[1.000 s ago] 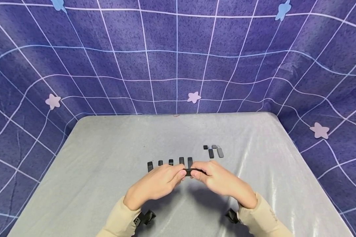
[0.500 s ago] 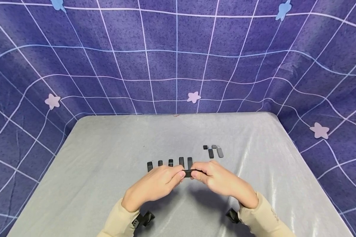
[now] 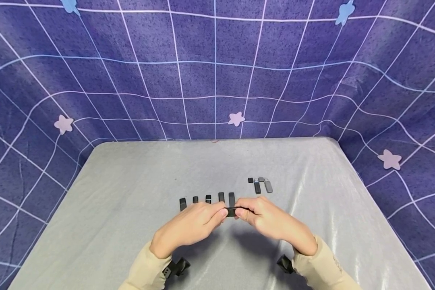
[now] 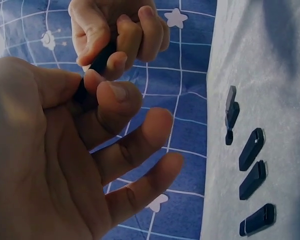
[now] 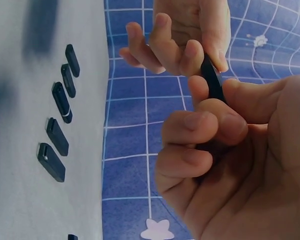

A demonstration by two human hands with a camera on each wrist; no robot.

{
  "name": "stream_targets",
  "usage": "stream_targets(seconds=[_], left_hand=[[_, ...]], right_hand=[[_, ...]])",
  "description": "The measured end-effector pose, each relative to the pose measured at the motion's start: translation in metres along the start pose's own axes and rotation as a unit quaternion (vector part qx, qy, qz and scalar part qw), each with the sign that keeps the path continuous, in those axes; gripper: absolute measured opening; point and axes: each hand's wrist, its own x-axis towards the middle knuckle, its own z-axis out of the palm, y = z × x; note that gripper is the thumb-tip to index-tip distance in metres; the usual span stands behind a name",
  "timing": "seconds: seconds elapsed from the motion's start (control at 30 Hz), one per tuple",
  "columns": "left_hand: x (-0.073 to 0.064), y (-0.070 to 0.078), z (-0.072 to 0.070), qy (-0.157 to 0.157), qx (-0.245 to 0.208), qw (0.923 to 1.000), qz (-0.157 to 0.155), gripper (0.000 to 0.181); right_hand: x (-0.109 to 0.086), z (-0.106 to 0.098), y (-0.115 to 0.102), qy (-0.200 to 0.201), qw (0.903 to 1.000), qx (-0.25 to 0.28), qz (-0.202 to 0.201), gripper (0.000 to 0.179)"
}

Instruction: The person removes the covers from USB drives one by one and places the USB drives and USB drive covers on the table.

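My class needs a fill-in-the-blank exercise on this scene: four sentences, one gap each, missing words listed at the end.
1. The held stick, pinched by the left grip and the right grip, is ____ in color.
2. In the head view, the row of dark sticks just beyond the grips shows ____ sticks.
3. Right of that row, an uncapped black stick lies beside an uncapped ____ one.
4. The pale pink shapes on the purple backdrop are ____.

Missing words: black; five; gray; stars.
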Motion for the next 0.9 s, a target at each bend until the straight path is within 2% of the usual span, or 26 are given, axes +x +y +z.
stream_targets(seconds=[0.17, 0.4, 0.53, 0.77, 0.9], left_hand=[[0.003, -0.001, 0.003, -0.002, -0.018, 0.9998, -0.002, 0.039], [0.002, -0.006, 0.009, 0.001, -0.03, 0.9995, -0.009, 0.039], [0.002, -0.007, 0.011, 0.005, -0.028, 0.9996, 0.0, 0.038], [0.002, -0.007, 0.01, 0.012, 0.01, 0.9999, 0.001, 0.032], [0.002, -0.007, 0.01, 0.009, -0.002, 0.9999, 0.009, 0.032]], right_hand=[[0.0, 0.001, 0.001, 0.012, 0.9997, -0.014, 0.015, 0.017], [0.002, 0.006, 0.003, 0.023, 0.9993, -0.028, 0.0, 0.016], [0.004, 0.006, 0.002, 0.018, 0.9996, -0.023, -0.002, 0.016], [0.005, 0.006, 0.001, 0.009, 0.9994, -0.031, -0.014, 0.015], [0.006, 0.006, 0.0, 0.001, 0.9995, -0.03, -0.014, 0.016]])
